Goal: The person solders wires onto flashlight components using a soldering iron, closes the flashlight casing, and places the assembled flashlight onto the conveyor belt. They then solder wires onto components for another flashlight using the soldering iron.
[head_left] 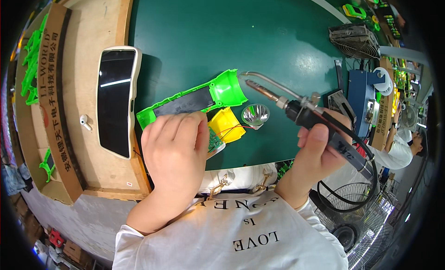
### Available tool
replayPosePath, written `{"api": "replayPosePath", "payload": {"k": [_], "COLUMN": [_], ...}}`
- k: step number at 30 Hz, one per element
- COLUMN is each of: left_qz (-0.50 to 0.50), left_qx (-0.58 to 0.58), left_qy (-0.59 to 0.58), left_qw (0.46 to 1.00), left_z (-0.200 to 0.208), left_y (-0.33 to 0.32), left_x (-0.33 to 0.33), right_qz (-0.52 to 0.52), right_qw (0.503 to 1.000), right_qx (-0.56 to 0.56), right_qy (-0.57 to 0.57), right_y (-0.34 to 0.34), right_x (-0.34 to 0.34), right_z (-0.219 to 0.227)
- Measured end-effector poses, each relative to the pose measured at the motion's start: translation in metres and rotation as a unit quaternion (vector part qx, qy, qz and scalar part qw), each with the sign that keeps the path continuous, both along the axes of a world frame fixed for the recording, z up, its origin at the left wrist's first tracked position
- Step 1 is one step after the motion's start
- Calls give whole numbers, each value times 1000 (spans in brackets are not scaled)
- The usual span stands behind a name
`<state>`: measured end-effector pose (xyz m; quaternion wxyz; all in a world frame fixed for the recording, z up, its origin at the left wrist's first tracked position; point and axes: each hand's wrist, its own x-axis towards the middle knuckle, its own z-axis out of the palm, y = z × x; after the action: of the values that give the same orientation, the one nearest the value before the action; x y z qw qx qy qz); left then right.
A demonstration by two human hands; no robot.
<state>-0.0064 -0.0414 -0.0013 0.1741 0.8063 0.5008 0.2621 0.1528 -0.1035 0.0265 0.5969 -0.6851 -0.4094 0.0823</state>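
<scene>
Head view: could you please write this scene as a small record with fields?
Left grip: curled over green casing and circuit board; firmness of hold hidden
Right grip: holds soldering iron, tip toward upper left
Near casing: yellow part, clear round reflector
Far left: phone, white earbud
Work surface: green tabletop

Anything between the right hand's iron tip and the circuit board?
In this picture, the green shell's wide end and yellow part lie between the iron tip and circuit board, which the left hand partly covers. Height clearance: can't tell.
</scene>
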Motion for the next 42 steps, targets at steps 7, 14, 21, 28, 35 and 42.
{"api": "replayPosePath", "payload": {"k": [7, 14, 21, 28, 35, 42], "left_qz": [13, -5, -9, 4, 6, -14], "left_qx": [6, -28, -59, -60, -46, 28], "left_qy": [15, 35, 39, 67, 30, 44], "left_qw": [1000, 999, 997, 996, 998, 999], "left_z": [0, 3, 3, 4, 3, 10], "left_y": [3, 6, 11, 12, 0, 5], "left_x": [2, 5, 7, 8, -4, -37], "right_qz": [110, 135, 148, 142, 114, -28], "right_qw": [991, 984, 975, 976, 991, 999], "right_qx": [-77, -90, -112, -126, -66, 5], "right_qy": [5, -69, -126, -102, -30, 15], "right_y": [3, 14, 18, 17, 8, -1], "right_x": [-10, -20, -22, -25, -16, 1], "right_z": [11, 11, 11, 8, 13, 5]}}
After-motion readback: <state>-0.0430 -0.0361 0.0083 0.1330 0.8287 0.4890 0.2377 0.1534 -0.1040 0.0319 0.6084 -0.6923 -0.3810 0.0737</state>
